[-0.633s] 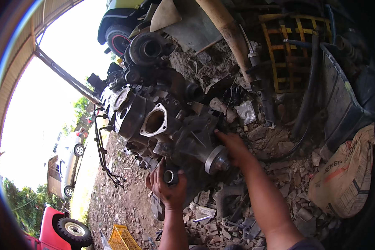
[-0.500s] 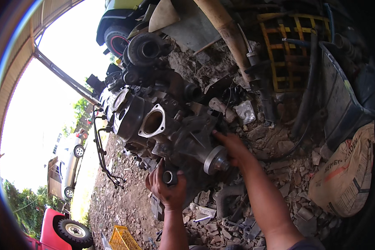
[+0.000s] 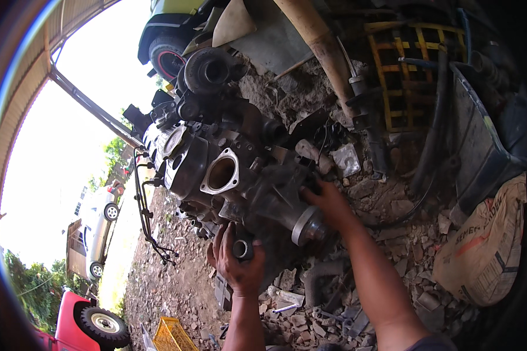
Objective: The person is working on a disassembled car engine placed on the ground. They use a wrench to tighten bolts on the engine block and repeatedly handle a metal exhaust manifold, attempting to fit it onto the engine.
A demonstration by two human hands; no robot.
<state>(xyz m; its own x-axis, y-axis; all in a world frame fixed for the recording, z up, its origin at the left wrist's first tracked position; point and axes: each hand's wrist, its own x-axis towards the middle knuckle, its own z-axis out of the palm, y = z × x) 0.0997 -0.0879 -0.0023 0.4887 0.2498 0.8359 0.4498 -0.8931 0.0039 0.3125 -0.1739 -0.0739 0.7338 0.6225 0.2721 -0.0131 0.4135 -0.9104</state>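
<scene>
A greasy engine (image 3: 187,167) with a turbocharger (image 3: 208,70) at its far end fills the middle of the view. On its near end is a dark metal housing (image 3: 275,196) that carries a round silver pulley-like disc (image 3: 309,227). A three-bolt flange (image 3: 221,171) with a wide round opening stands beside it. My left hand (image 3: 237,260) is closed around a short pipe stub (image 3: 242,250) low on the near end. My right hand (image 3: 329,205) grips the right side of the housing, behind the disc; its fingertips are partly hidden.
Rubble and loose metal parts, including a curved black pipe (image 3: 319,281), cover the ground. To the right are a paper sack (image 3: 486,245), a dark bin (image 3: 480,134) and a yellow grid crate (image 3: 401,76). Thin metal fuel lines (image 3: 141,205) stick out left. A yellow basket (image 3: 173,334) lies at the bottom.
The near end of the engine, with the housing and disc, has shifted slightly to the right. Both hands have moved along with it, keeping their grip.
</scene>
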